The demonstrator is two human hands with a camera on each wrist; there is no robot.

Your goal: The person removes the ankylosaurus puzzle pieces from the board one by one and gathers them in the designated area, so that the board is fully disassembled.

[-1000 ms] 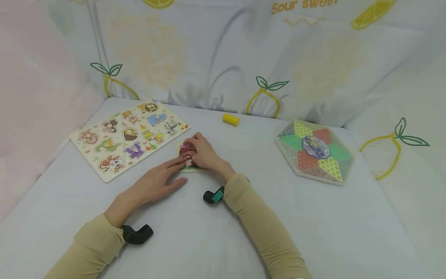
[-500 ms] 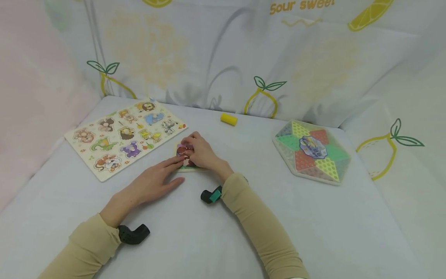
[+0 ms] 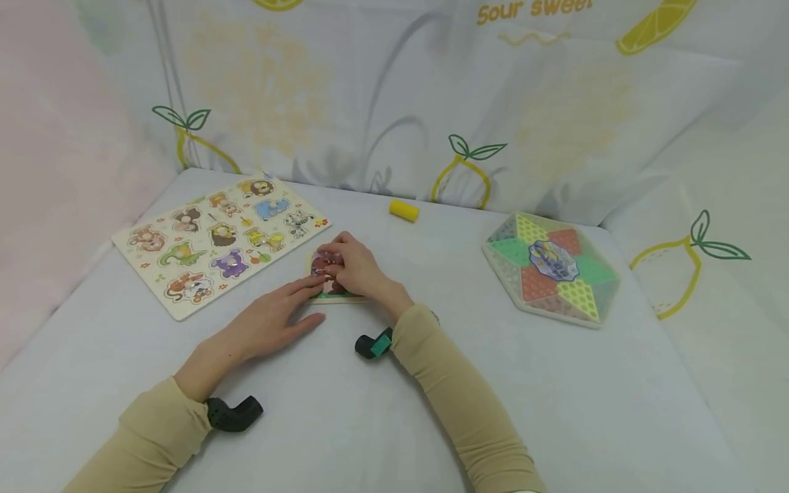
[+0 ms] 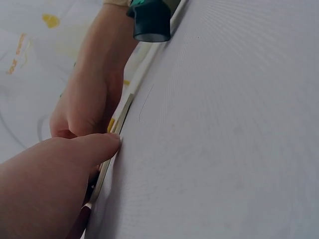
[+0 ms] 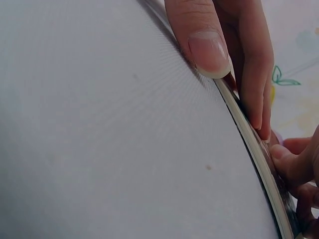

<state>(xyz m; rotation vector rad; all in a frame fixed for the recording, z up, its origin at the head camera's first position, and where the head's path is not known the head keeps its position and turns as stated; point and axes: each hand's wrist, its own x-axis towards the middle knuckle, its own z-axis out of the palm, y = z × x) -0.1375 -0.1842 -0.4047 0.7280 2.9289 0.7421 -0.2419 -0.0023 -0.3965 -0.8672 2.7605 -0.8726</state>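
Note:
A small picture puzzle board (image 3: pixel 346 299) with a pale edge, purple, brown-red and green in its picture, lies flat under both hands. My left hand (image 3: pixel 266 326) rests its straight fingers on the board's left part, its thumb spread along the near side. Over the picture, my right hand (image 3: pixel 357 268) has curled fingers and pinches a puzzle piece, mostly hidden beneath them. In the right wrist view the left thumb (image 5: pixel 207 50) shows large beside the board's edge (image 5: pixel 256 154), with the right fingers (image 5: pixel 294 162) bent at the far side. The left wrist view shows the right hand (image 4: pixel 87 102) beyond the left thumb.
A large animal peg puzzle (image 3: pixel 212 250) lies at the left. Behind the hands sits a yellow cylinder (image 3: pixel 404 210). A hexagonal Chinese checkers set (image 3: pixel 553 268) is at the right. White cloth covers the table, against a lemon-print curtain (image 3: pixel 394 82).
The whole view has shifted slightly. Both hands stay at the small board, the right fingers making only small movements over the picture.

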